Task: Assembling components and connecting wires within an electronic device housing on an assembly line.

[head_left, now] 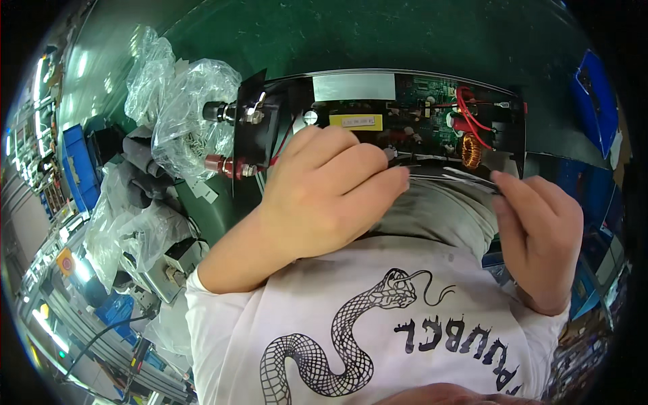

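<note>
An open black housing point(520, 138) with a green circuit board point(422, 115) lies across the bench in front of me. My left hand point(331, 189) reaches over its near edge, fingers curled and closed; whatever is at the fingertips is too small and hidden to name. To the right, my right hand point(536, 226) pinches thin, dark tweezers point(472, 179), their tips toward the left along the housing's near edge. Close to them are a copper-wound coil point(471, 151) and red wires point(466, 108). A yellow transformer point(356, 122) sits just beyond my left hand.
At the housing's left end stand a black terminal point(219, 111) and a red terminal point(221, 164). Clear plastic bags point(192, 101), one with small metal parts, lie beside them. A blue bin point(595, 101) is at the far right, another blue bin point(81, 165) at the left.
</note>
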Motion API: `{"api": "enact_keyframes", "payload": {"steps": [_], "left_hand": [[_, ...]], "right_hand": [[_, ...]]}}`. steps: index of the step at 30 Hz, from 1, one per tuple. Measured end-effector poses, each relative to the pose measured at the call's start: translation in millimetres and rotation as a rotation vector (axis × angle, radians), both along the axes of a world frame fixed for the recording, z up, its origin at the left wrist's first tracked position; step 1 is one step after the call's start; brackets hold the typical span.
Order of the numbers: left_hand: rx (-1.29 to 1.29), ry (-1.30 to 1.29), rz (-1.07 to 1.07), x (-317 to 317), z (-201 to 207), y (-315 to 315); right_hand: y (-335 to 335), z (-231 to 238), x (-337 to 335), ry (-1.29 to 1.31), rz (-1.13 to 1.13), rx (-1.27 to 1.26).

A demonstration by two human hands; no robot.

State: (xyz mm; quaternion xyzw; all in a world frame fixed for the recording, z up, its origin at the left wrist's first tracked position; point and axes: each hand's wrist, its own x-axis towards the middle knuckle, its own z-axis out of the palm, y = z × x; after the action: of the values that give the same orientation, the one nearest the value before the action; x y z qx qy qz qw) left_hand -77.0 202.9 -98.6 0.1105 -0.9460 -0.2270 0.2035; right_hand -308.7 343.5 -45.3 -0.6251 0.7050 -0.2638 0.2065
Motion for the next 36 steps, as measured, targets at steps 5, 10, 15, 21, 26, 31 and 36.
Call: {"api": "enact_keyframes", "payload": {"steps": [5,10,15,21,26,31,36], "left_hand": [[-0.083,0.147,0.051,2,-22,2],[-0.11,0.204,-0.009,2,-29,1],[-0.087,0.226,-0.041,4,-31,0],[-0.063,0.238,-0.042,6,-32,0],[-0.074,0.221,-0.026,4,-32,0],[-0.076,0.245,-0.015,6,-34,1],[-0.072,0.227,-0.029,7,-34,0]], "right_hand": [[-25,9,-2,0.426,0.333,0.176],[-35,-1,8,0.492,0.412,0.132],[-38,-7,15,0.489,0.4,0.172],[-43,-6,20,0.545,0.425,0.312],[-50,-3,22,0.536,0.438,0.41],[-49,6,25,0.531,0.419,0.428],[-51,9,28,0.519,0.401,0.389]]}}
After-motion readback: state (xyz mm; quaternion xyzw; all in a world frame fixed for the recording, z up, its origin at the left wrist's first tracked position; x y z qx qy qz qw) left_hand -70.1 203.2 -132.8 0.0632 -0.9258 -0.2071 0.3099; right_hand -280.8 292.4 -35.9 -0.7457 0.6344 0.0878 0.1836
